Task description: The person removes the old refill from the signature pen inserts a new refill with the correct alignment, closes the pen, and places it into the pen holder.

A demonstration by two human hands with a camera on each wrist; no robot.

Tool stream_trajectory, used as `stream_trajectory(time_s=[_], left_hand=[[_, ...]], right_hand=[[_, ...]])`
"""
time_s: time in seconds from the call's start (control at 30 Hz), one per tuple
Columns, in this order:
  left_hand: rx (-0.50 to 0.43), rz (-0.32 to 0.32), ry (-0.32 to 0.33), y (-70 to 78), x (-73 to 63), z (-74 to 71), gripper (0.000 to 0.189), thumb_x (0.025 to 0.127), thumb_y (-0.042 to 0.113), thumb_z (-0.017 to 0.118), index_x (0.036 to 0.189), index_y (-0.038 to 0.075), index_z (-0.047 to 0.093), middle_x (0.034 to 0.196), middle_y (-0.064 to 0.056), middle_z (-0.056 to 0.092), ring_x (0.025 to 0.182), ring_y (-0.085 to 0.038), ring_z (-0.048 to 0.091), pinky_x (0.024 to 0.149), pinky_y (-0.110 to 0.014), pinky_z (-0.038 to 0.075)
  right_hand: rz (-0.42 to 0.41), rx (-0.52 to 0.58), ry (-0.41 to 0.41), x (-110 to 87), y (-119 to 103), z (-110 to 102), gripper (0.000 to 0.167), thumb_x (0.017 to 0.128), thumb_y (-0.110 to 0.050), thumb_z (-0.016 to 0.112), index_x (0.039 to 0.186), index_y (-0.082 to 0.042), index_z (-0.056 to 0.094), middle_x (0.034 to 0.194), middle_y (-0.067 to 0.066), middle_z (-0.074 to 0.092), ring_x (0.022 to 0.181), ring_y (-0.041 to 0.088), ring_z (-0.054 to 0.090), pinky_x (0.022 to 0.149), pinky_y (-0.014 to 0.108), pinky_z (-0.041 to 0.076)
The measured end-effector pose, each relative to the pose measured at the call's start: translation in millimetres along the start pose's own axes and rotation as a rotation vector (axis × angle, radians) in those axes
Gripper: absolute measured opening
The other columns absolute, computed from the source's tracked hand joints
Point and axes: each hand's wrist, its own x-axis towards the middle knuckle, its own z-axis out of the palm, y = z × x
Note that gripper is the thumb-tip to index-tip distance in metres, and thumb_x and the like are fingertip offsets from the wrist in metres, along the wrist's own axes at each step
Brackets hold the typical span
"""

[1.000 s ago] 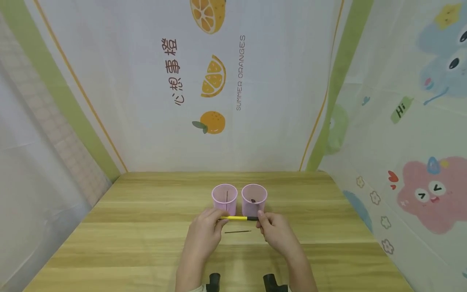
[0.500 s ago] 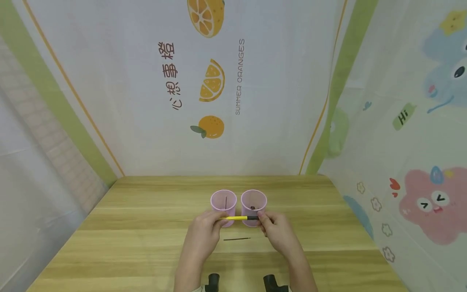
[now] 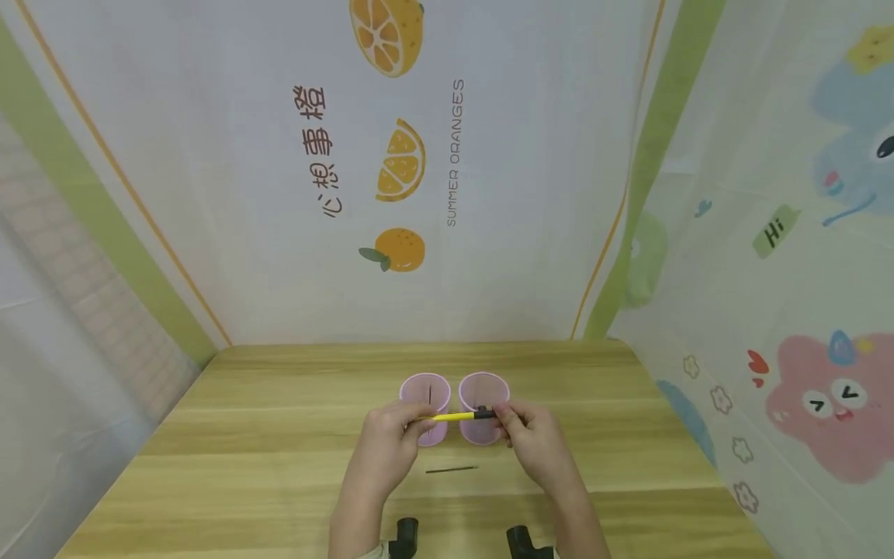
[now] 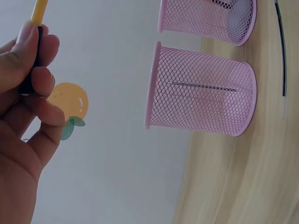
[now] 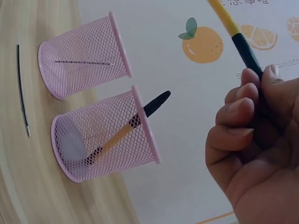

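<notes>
Both hands hold a yellow pen (image 3: 454,417) with black ends, roughly level above the table. My left hand (image 3: 391,446) pinches its left black end between thumb and fingers. The right black end is gripped by my right hand (image 3: 538,444), thumb against the fingers. Behind stand two pink mesh pen cups: the left cup (image 4: 201,112) has a thin dark pen refill (image 5: 84,62) inside, while the right cup (image 5: 124,163) holds another yellow pen (image 5: 117,140) with black ends, leaning. A second dark refill (image 3: 451,469) lies on the table below the held pen.
The wooden table (image 3: 279,466) ends at a white cloth backdrop (image 3: 524,194) printed with oranges. A cartoon-printed cloth (image 3: 733,295) hangs at the right. Black mounts (image 3: 407,536) show by both wrists.
The head view has tipped upward, so cups and loose refill appear lower in it. Both hands still hold the pen, whose right end now sits slightly higher than its left.
</notes>
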Motion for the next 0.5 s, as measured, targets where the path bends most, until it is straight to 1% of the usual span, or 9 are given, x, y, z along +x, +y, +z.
stream_trajectory(time_s=[0.07,0.17,0.23,0.3,0.33,0.4,0.47,0.5], left_hand=[[-0.044,-0.056,-0.040,-0.6,0.7,-1.6,0.012,0.083,-0.002,0.083,0.093,0.005,0.082,0.084,-0.005,0.080,0.065,-0.001,0.056,0.058,-0.018,0.052],[-0.115,-0.164,-0.105,-1.8,1.5,-4.8,0.009,0.087,0.002,0.082,0.094,0.008,0.083,0.080,-0.002,0.078,0.063,0.001,0.049,0.056,-0.018,0.047],[-0.163,-0.227,-0.141,-2.8,1.8,-6.9,0.009,0.089,0.003,0.081,0.095,0.009,0.083,0.079,-0.002,0.077,0.062,0.001,0.048,0.056,-0.018,0.045],[-0.192,-0.265,-0.164,-4.5,1.5,-8.0,0.009,0.090,0.003,0.080,0.095,0.011,0.083,0.079,0.000,0.077,0.061,0.001,0.048,0.054,-0.018,0.044],[-0.200,-0.274,-0.171,-5.4,1.6,-8.0,0.010,0.090,0.003,0.080,0.094,0.011,0.083,0.078,0.000,0.076,0.061,0.001,0.047,0.054,-0.018,0.043],[-0.204,-0.263,-0.164,-6.8,2.0,-7.1,0.009,0.090,0.003,0.080,0.094,0.010,0.083,0.077,0.000,0.076,0.059,0.002,0.046,0.052,-0.017,0.042],[-0.183,-0.228,-0.141,-6.8,2.5,-5.7,0.010,0.089,0.002,0.080,0.095,0.010,0.083,0.079,0.000,0.076,0.060,0.002,0.046,0.053,-0.017,0.043],[-0.159,-0.201,-0.122,-6.6,3.0,-4.5,0.011,0.089,0.002,0.081,0.098,0.009,0.083,0.082,-0.001,0.077,0.062,0.001,0.048,0.054,-0.017,0.045]], right_hand=[[-0.012,-0.008,-0.002,1.4,2,-1,0.025,0.107,-0.013,0.061,0.090,-0.003,0.076,0.076,0.002,0.063,0.070,0.010,0.055,0.061,0.019,0.047],[-0.056,-0.033,-0.007,2.7,7,-2,0.025,0.106,-0.012,0.063,0.086,-0.005,0.075,0.074,0.001,0.061,0.067,0.008,0.051,0.059,0.019,0.044],[-0.107,-0.050,-0.009,3.6,9,-2,0.026,0.105,-0.010,0.064,0.082,-0.006,0.074,0.071,0.000,0.059,0.064,0.006,0.048,0.058,0.018,0.042],[-0.178,-0.066,-0.007,3.9,12,-2,0.025,0.103,-0.010,0.067,0.079,-0.008,0.073,0.069,-0.002,0.058,0.062,0.004,0.047,0.056,0.018,0.042],[-0.211,-0.070,-0.004,4.1,13,-2,0.025,0.102,-0.009,0.068,0.077,-0.008,0.072,0.069,-0.002,0.058,0.062,0.003,0.046,0.056,0.018,0.042],[-0.268,-0.071,0.005,4.3,15,-1,0.026,0.103,-0.010,0.066,0.077,-0.009,0.071,0.068,-0.003,0.057,0.061,0.001,0.046,0.055,0.019,0.042],[-0.296,-0.068,0.015,4.0,16,0,0.028,0.106,-0.013,0.063,0.079,-0.009,0.069,0.069,-0.004,0.057,0.061,0.001,0.048,0.054,0.020,0.044],[-0.294,-0.063,0.017,4.0,15,1,0.030,0.108,-0.015,0.060,0.080,-0.010,0.068,0.068,-0.004,0.057,0.061,0.002,0.048,0.053,0.020,0.044]])
